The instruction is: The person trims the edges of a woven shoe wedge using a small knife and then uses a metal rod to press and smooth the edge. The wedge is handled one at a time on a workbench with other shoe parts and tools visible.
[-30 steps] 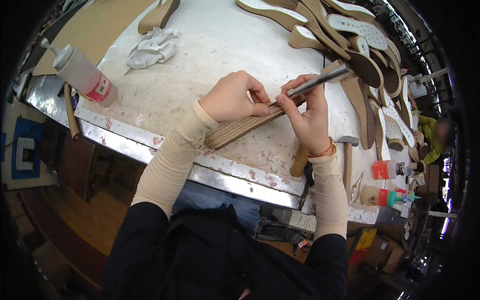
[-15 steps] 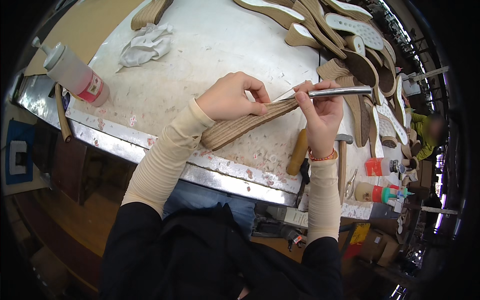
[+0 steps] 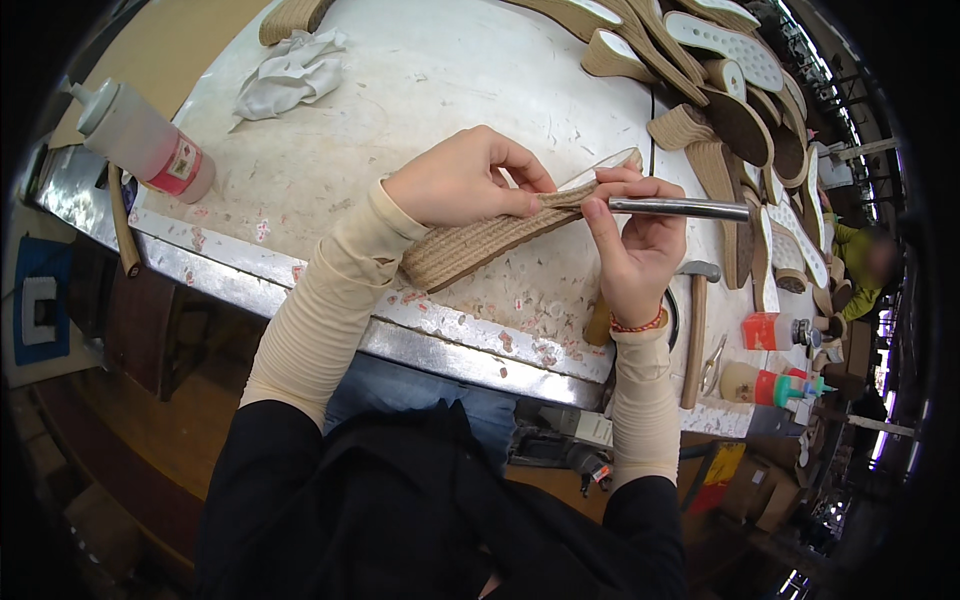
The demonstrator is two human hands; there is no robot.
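Note:
A tan wedge shoe sole (image 3: 475,248) with a ribbed, rope-like side is held tilted above the worktable. My left hand (image 3: 470,180) is closed on its upper edge, thumb and fingers pinching near the middle. In my right hand (image 3: 640,235) is a tool with a shiny round metal handle (image 3: 690,208), which points off to the right. The tool's working end is hidden by the fingers and the sole. My right fingers also touch the sole close to its narrow end, where some of the white top face shows.
Several wedge soles (image 3: 730,50) are heaped at the far right. A hammer (image 3: 697,330), a pair of pliers (image 3: 713,365) and glue bottles (image 3: 770,385) lie right of my right arm. At left are a squeeze bottle (image 3: 150,145) and a crumpled cloth (image 3: 290,75). Someone in yellow-green sits far right.
The tool's handle has swung from slanting slightly up to slanting slightly down at its right end. More of the sole's narrow end shows beyond my right fingers. My left hand still grips the edge.

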